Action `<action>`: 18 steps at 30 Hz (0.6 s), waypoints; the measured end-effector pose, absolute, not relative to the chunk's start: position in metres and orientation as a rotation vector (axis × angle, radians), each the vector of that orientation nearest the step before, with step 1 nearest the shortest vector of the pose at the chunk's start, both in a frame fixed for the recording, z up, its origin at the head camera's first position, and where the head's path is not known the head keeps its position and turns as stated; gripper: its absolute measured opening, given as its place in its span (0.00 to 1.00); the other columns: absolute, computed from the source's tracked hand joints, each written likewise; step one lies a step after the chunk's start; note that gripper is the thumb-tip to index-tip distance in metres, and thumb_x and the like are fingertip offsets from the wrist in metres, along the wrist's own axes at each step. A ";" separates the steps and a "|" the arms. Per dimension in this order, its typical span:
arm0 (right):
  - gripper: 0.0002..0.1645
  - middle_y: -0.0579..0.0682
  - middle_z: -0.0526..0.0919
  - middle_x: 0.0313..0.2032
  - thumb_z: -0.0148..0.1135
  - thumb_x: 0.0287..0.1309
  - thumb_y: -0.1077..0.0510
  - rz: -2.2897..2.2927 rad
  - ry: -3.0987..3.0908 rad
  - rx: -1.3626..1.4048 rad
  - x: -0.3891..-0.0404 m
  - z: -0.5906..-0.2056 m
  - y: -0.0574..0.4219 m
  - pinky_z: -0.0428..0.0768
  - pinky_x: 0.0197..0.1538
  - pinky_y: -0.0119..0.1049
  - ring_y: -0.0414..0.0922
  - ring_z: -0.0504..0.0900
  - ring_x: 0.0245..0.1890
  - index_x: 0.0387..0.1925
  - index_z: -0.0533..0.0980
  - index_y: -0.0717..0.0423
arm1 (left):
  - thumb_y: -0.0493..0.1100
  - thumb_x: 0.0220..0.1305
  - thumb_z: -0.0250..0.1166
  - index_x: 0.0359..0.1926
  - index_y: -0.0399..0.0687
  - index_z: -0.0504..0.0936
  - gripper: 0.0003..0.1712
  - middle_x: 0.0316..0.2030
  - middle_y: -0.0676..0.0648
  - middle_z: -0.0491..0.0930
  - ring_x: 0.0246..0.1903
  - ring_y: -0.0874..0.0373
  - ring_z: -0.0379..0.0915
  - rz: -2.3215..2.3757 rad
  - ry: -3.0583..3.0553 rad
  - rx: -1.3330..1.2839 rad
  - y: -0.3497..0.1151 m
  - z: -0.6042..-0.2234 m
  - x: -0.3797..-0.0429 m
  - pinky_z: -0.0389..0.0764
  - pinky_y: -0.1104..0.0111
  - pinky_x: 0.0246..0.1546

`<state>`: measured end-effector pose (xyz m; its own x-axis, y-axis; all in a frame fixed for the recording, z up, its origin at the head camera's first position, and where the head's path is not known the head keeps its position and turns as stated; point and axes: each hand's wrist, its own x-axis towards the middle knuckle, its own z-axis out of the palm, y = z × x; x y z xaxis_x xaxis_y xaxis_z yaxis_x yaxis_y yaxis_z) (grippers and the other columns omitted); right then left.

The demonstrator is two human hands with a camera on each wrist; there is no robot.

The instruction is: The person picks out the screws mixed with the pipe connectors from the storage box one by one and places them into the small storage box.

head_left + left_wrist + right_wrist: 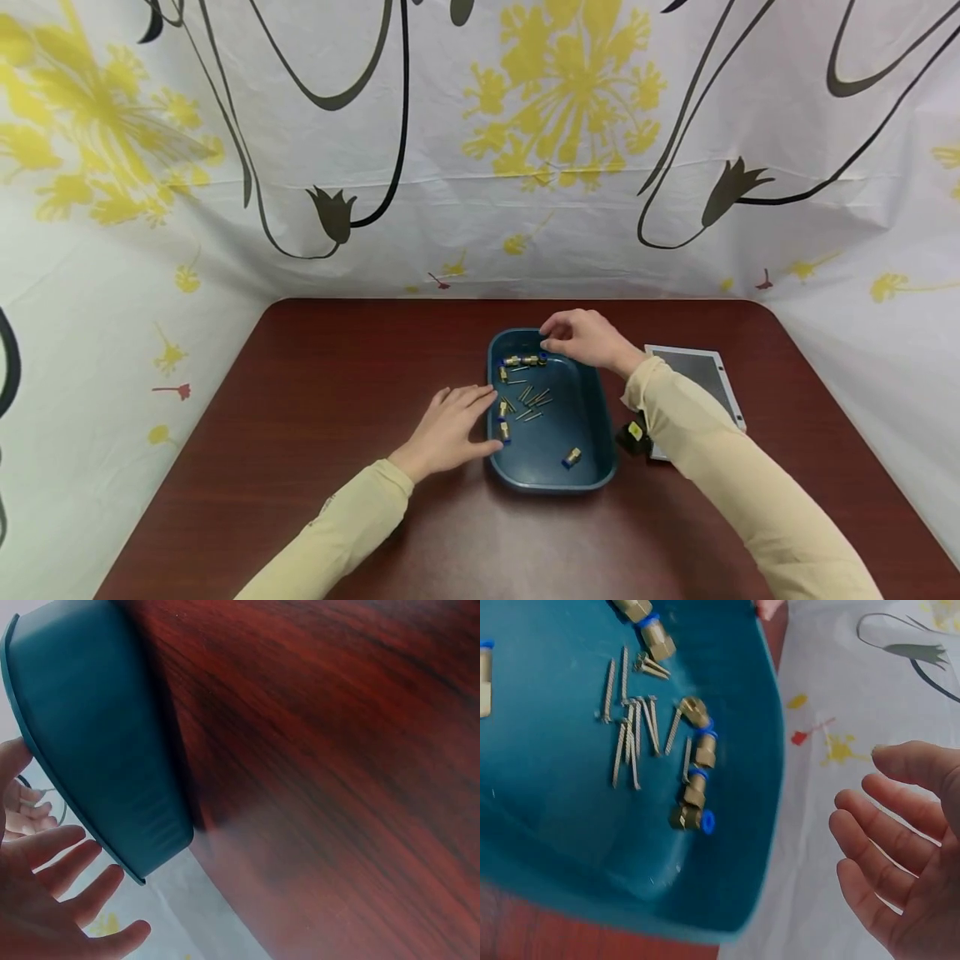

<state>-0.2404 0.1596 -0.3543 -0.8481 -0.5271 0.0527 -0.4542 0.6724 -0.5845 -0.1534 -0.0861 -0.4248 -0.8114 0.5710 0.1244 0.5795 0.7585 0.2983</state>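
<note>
Brass fittings (503, 409) mostly line the left and far sides of the tray (562, 429); one lone fitting (572, 457) and the scattered screws (637, 731) look unarranged, so you seem partway; your left hand (450, 429), fingers spread, touches the tray; your right hand (588, 337), fingers parted, holds nothing.

Grey pnl (701, 375) beside, maybe touching, blk item (630, 442) w/ yel. patch (636, 431); flwr-print cloth (442, 142) behind.

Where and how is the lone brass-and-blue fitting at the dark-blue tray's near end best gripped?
Pinch the fitting across its brass body, probably right hand from above: it lies on its side, flanks clear, while the tray has raised walls hindering low approaches.
</note>
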 end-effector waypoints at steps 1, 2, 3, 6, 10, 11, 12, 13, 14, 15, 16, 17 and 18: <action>0.12 0.48 0.79 0.31 0.58 0.54 0.59 -0.909 2.743 -0.833 -0.241 -0.357 0.156 0.74 0.32 0.38 0.42 0.76 0.28 0.41 0.76 0.59 | 0.62 0.50 0.61 0.61 0.44 0.64 0.41 0.60 0.47 0.62 0.58 0.50 0.55 -0.509 -2.925 -0.954 -0.086 -0.425 -0.153 0.52 0.49 0.55; 0.11 0.48 0.79 0.30 0.58 0.54 0.60 -0.898 2.723 -0.849 -0.242 -0.360 0.153 0.74 0.32 0.38 0.42 0.76 0.28 0.40 0.76 0.59 | 0.62 0.50 0.61 0.61 0.44 0.64 0.41 0.60 0.47 0.62 0.58 0.50 0.55 -0.510 -2.927 -0.952 -0.086 -0.425 -0.154 0.52 0.49 0.55; 0.11 0.48 0.79 0.30 0.58 0.54 0.61 -0.888 2.700 -0.863 -0.243 -0.362 0.150 0.74 0.32 0.37 0.42 0.77 0.28 0.40 0.77 0.60 | 0.62 0.50 0.61 0.61 0.44 0.64 0.41 0.60 0.47 0.62 0.58 0.50 0.55 -0.515 -2.925 -0.952 -0.086 -0.425 -0.154 0.53 0.49 0.54; 0.10 0.47 0.79 0.30 0.59 0.53 0.61 -0.841 2.641 -0.875 -0.244 -0.369 0.141 0.74 0.33 0.36 0.41 0.77 0.28 0.38 0.77 0.59 | 0.62 0.51 0.60 0.61 0.44 0.65 0.41 0.59 0.47 0.62 0.58 0.49 0.56 -0.508 -2.916 -0.959 -0.087 -0.426 -0.154 0.53 0.49 0.54; 0.11 0.46 0.79 0.30 0.59 0.52 0.60 -0.790 2.577 -0.842 -0.244 -0.379 0.131 0.74 0.33 0.36 0.40 0.77 0.29 0.39 0.77 0.60 | 0.63 0.51 0.60 0.61 0.45 0.65 0.41 0.59 0.47 0.62 0.58 0.49 0.56 -0.484 -2.912 -0.960 -0.087 -0.427 -0.154 0.54 0.49 0.54; 0.12 0.45 0.79 0.30 0.59 0.52 0.60 -0.779 2.565 -0.833 -0.244 -0.382 0.128 0.74 0.33 0.36 0.40 0.76 0.29 0.39 0.77 0.60 | 0.63 0.51 0.59 0.61 0.45 0.65 0.41 0.59 0.47 0.62 0.58 0.49 0.56 -0.480 -2.911 -0.960 -0.087 -0.427 -0.154 0.54 0.49 0.54; 0.13 0.45 0.79 0.30 0.59 0.52 0.60 -0.771 2.554 -0.823 -0.244 -0.385 0.126 0.74 0.34 0.36 0.39 0.76 0.29 0.40 0.77 0.61 | 0.63 0.51 0.59 0.61 0.45 0.65 0.41 0.59 0.47 0.62 0.58 0.50 0.56 -0.482 -2.910 -0.960 -0.088 -0.427 -0.154 0.54 0.49 0.54; 0.13 0.45 0.79 0.30 0.59 0.52 0.60 -0.769 2.540 -0.812 -0.244 -0.387 0.124 0.74 0.34 0.36 0.40 0.76 0.29 0.40 0.77 0.61 | 0.64 0.51 0.59 0.61 0.45 0.65 0.41 0.59 0.48 0.62 0.58 0.50 0.55 -0.480 -2.909 -0.961 -0.088 -0.427 -0.154 0.54 0.50 0.54; 0.14 0.45 0.79 0.29 0.59 0.52 0.59 -0.761 2.533 -0.793 -0.244 -0.390 0.122 0.74 0.34 0.36 0.39 0.76 0.28 0.40 0.77 0.61 | 0.64 0.51 0.59 0.61 0.45 0.64 0.42 0.60 0.48 0.62 0.58 0.50 0.55 -0.477 -2.911 -0.960 -0.088 -0.427 -0.153 0.54 0.50 0.54; 0.13 0.45 0.78 0.29 0.59 0.52 0.60 -0.756 2.527 -0.785 -0.244 -0.392 0.120 0.74 0.34 0.36 0.39 0.76 0.28 0.40 0.77 0.61 | 0.64 0.51 0.59 0.61 0.45 0.64 0.42 0.60 0.48 0.62 0.58 0.50 0.55 -0.478 -2.912 -0.958 -0.088 -0.426 -0.153 0.54 0.50 0.54; 0.13 0.45 0.78 0.29 0.59 0.51 0.60 -0.752 2.519 -0.780 -0.243 -0.395 0.118 0.74 0.34 0.36 0.40 0.76 0.28 0.39 0.77 0.61 | 0.64 0.51 0.59 0.61 0.45 0.64 0.42 0.60 0.48 0.62 0.58 0.51 0.55 -0.480 -2.912 -0.957 -0.088 -0.427 -0.153 0.54 0.50 0.54; 0.12 0.45 0.78 0.29 0.59 0.51 0.61 -0.750 2.513 -0.772 -0.243 -0.397 0.117 0.74 0.34 0.36 0.40 0.76 0.29 0.39 0.77 0.61 | 0.64 0.51 0.59 0.61 0.45 0.64 0.42 0.60 0.48 0.62 0.58 0.51 0.55 -0.482 -2.913 -0.956 -0.088 -0.427 -0.153 0.54 0.51 0.54; 0.11 0.45 0.78 0.29 0.60 0.51 0.62 -0.748 2.510 -0.759 -0.243 -0.400 0.115 0.74 0.34 0.36 0.40 0.76 0.29 0.38 0.77 0.61 | 0.63 0.51 0.59 0.61 0.46 0.64 0.42 0.60 0.48 0.62 0.58 0.51 0.55 -0.485 -2.915 -0.954 -0.088 -0.427 -0.153 0.54 0.51 0.54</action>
